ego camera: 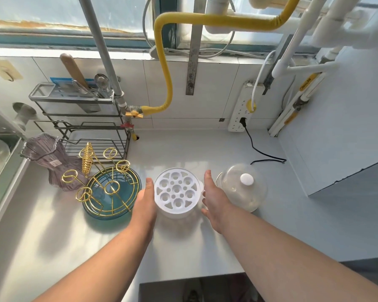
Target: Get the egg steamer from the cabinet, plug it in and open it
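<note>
Place: a home kitchen — daylight is coming through the window (52,16).
Signs: utensil rack (74,99), yellow gas hose (166,68), steel counter (42,225) are showing it.

A single wide-angle view from a camera worn on the person's head, looking forward and steeply down at a pale countertop (183,247) from close above. Both forearms enter from 6 o'clock and reach toward the centre. The tiled back wall (205,83) and window (52,14) fill the frame toward 12 o'clock, bent by the lens. The counter's near edge sits at 6 o'clock. There is no second view to share the scene.
</note>
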The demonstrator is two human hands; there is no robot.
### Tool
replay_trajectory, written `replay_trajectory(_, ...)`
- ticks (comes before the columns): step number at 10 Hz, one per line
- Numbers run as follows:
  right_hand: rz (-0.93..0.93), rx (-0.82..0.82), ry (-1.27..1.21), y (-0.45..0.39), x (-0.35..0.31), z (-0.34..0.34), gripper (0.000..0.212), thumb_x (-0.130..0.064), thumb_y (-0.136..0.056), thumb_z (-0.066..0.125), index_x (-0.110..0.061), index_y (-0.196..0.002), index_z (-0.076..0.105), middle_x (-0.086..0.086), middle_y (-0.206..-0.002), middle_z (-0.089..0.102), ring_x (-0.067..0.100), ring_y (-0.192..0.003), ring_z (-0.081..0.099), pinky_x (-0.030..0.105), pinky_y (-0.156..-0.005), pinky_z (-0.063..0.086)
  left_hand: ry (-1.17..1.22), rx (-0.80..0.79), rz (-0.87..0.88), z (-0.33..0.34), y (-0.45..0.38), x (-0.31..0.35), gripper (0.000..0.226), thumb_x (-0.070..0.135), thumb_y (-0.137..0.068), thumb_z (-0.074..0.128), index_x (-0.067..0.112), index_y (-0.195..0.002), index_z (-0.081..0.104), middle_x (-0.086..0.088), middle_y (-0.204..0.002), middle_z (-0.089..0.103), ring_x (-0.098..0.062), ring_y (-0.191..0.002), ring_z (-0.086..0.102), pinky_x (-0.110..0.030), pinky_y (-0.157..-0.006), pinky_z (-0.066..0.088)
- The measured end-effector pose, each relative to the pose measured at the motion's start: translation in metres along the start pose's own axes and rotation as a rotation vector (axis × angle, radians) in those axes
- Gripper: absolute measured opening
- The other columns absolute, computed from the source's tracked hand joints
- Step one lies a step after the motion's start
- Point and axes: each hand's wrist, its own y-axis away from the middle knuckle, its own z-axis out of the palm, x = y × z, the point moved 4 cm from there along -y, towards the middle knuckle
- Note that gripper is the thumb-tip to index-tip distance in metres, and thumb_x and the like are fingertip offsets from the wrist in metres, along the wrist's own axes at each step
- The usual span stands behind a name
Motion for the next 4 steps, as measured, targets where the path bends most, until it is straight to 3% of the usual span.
replay_trajectory(1, -0.02, 0.011, 0.008, -0.002, -0.001, -0.002, 0.049, -0.082, -0.096, 0.041, -0.037, -0.083, 0.055, -0.019, -0.096, 0.054, 0.009, -0.108, 0.053, 0.041, -0.122, 0.037, -0.057, 0.056, 0.016, 0.0, 0.004, 0.009, 0.102, 0.091, -0.078, 0.038, 0.027, -0.156, 0.046, 0.001, -0.15, 0.061, -0.024, -0.142, 0.053, -0.053, -0.119, 0.04)
replay_trajectory(2, -0.015, -0.004, -0.015, 0.004, -0.004, -0.002, 0.062, -0.083, -0.094, 0.043, -0.029, -0.114, 0.066, -0.015, -0.114, 0.056, 0.011, -0.116, 0.059, 0.038, -0.117, 0.038, -0.143, 0.075, 0.1, 0.004, 0.003, 0.022, 0.113, 0.092, -0.075, 0.034, 0.017, -0.159, 0.04, -0.007, -0.161, 0.052, -0.028, -0.149, 0.046, -0.057, -0.124, 0.036)
replay_trajectory(3, -0.061, -0.002, 0.014, 0.007, -0.012, 0.0, 0.076, -0.084, -0.094, 0.041, -0.027, -0.14, 0.06, -0.012, -0.12, 0.049, 0.017, -0.119, 0.057, 0.033, -0.102, 0.034, -0.191, 0.081, 0.203, 0.011, 0.001, 0.033, 0.112, 0.092, -0.077, 0.031, 0.012, -0.155, 0.046, -0.015, -0.156, 0.056, -0.033, -0.145, 0.05, -0.059, -0.12, 0.04)
replay_trajectory(4, -0.163, 0.056, 0.07, 0.017, -0.025, -0.002, 0.063, -0.081, -0.096, 0.04, -0.031, -0.129, 0.061, -0.023, -0.099, 0.052, 0.003, -0.091, 0.052, 0.029, -0.089, 0.034, -0.225, 0.098, 0.237, 0.017, 0.0, 0.043, 0.108, 0.087, -0.083, 0.031, 0.005, -0.15, 0.048, -0.028, -0.151, 0.054, -0.044, -0.141, 0.051, -0.064, -0.114, 0.044)
